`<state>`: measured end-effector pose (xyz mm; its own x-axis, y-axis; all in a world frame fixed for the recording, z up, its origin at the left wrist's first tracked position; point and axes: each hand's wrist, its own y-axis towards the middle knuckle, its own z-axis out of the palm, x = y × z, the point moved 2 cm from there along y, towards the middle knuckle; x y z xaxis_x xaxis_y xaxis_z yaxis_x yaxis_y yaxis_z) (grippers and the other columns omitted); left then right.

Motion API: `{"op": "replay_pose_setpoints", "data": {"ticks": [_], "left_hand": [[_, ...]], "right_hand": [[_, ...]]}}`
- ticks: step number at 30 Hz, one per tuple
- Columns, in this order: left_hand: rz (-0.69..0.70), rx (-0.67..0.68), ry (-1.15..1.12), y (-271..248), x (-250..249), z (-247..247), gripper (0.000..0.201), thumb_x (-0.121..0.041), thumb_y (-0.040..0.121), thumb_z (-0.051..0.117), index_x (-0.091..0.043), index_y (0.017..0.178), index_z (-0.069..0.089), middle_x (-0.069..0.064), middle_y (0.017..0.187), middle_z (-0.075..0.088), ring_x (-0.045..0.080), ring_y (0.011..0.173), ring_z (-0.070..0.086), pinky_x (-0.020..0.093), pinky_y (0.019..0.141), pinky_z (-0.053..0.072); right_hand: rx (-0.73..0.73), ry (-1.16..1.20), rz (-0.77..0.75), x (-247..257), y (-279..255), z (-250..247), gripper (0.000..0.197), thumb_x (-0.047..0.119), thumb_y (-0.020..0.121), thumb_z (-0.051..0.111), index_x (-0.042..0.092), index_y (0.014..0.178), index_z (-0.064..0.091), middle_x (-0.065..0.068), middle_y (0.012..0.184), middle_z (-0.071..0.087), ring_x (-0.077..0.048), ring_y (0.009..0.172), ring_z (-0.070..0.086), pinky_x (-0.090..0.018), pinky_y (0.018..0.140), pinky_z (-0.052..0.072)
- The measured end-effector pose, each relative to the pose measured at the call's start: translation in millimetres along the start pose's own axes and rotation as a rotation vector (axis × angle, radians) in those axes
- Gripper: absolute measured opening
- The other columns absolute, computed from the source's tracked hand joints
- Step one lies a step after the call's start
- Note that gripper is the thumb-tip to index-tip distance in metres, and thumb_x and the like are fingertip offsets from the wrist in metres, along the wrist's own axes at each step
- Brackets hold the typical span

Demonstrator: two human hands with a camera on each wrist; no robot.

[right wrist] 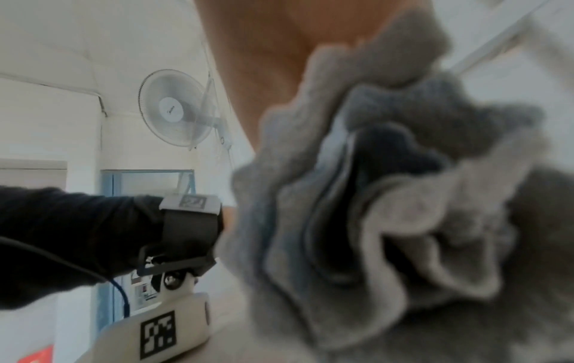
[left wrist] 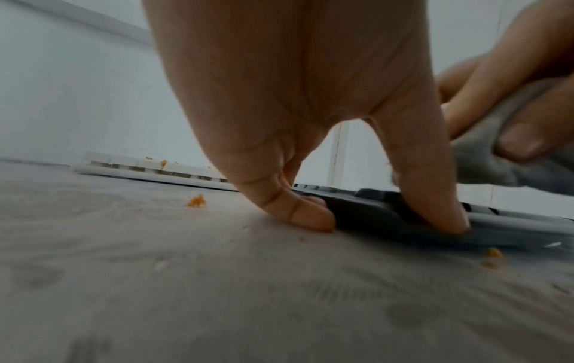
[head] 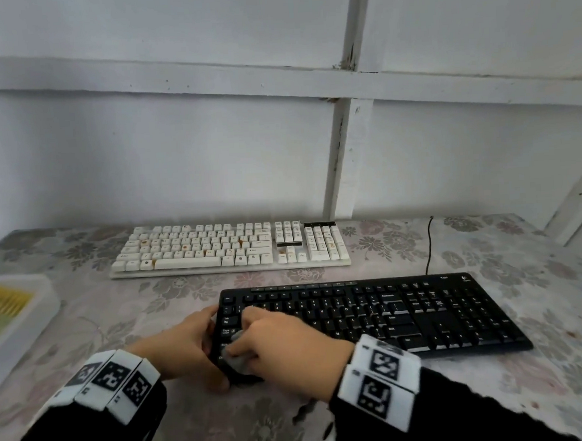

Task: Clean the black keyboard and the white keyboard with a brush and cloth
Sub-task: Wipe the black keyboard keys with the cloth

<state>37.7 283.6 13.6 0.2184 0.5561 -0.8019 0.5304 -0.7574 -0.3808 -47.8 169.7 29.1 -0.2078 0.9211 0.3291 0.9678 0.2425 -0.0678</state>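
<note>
Grey cloth (head: 235, 358) is bunched in the right hand (head: 283, 343), rubbing the black keyboard's (head: 425, 314) left end, lower centre. Left hand (head: 185, 346) pinches that edge. Crumbs (left wrist: 196, 201) could be pushed under keys; the white keyboard (head: 228, 246) behind seems unwiped.

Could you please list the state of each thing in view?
black keyboard: flat on table, left end held
white keyboard: flat, orange crumbs on keys, untouched
cloth: bunched, pressed on black keyboard
left hand: grips black keyboard's edge
right hand: holds cloth
</note>
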Motion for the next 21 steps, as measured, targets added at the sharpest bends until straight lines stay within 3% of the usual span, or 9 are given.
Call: {"op": "replay_pose_setpoints", "data": {"ticks": [3,6,10,14,17,21], "left_hand": [[-0.010,-0.001,0.041,2,8,-3,0.088,0.014,0.059,0.076,-0.019,0.128,0.034,-0.003,0.102,0.059,-0.002,0.081,0.064,0.018,0.065,0.052],[0.005,0.005,0.040,2,5,-2,0.083,0.018,0.061,0.073,-0.024,0.121,0.034,-0.006,0.093,0.057,-0.010,0.068,0.062,0.014,0.057,0.048],[0.007,0.006,0.031,3,4,-2,0.089,0.019,0.062,0.073,-0.026,0.122,0.026,-0.003,0.091,0.053,-0.012,0.057,0.058,0.012,0.053,0.046],[-0.025,-0.004,0.041,3,8,-4,0.092,0.013,0.061,0.077,-0.028,0.125,0.026,-0.003,0.096,0.050,-0.010,0.062,0.058,0.010,0.057,0.045],[-0.042,-0.004,0.062,3,9,-5,0.091,0.007,0.061,0.080,-0.033,0.123,0.026,-0.004,0.101,0.050,0.002,0.072,0.056,0.009,0.060,0.044],[-0.042,0.004,0.055,4,9,-5,0.092,0.009,0.061,0.079,-0.032,0.123,0.024,-0.005,0.098,0.050,-0.002,0.068,0.057,0.010,0.060,0.045]], "right_hand": [[0.058,-0.036,0.024,7,18,12,0.024,0.011,0.090,0.055,0.011,0.109,0.069,-0.008,0.106,0.041,-0.036,0.093,0.052,-0.033,0.073,0.038],[0.050,-0.045,0.048,7,16,15,0.025,0.012,0.092,0.052,0.010,0.114,0.066,-0.009,0.107,0.039,-0.035,0.095,0.048,-0.037,0.073,0.038],[0.027,-0.100,0.018,-4,-2,10,0.022,0.006,0.090,0.047,0.014,0.099,0.065,-0.003,0.093,0.029,-0.025,0.081,0.036,-0.037,0.071,0.041],[-0.035,-0.134,0.059,-31,-25,13,0.014,0.004,0.083,0.052,0.017,0.078,0.053,0.002,0.085,0.028,-0.028,0.077,0.046,-0.032,0.065,0.045],[-0.054,-0.089,0.144,-52,-50,9,0.005,0.019,0.087,0.051,0.017,0.083,0.050,0.004,0.085,0.032,-0.028,0.080,0.048,-0.034,0.069,0.047],[-0.069,-0.119,0.259,-77,-79,-1,0.026,0.034,0.091,0.050,0.009,0.087,0.055,-0.004,0.089,0.043,-0.022,0.081,0.052,-0.034,0.071,0.044]]}}
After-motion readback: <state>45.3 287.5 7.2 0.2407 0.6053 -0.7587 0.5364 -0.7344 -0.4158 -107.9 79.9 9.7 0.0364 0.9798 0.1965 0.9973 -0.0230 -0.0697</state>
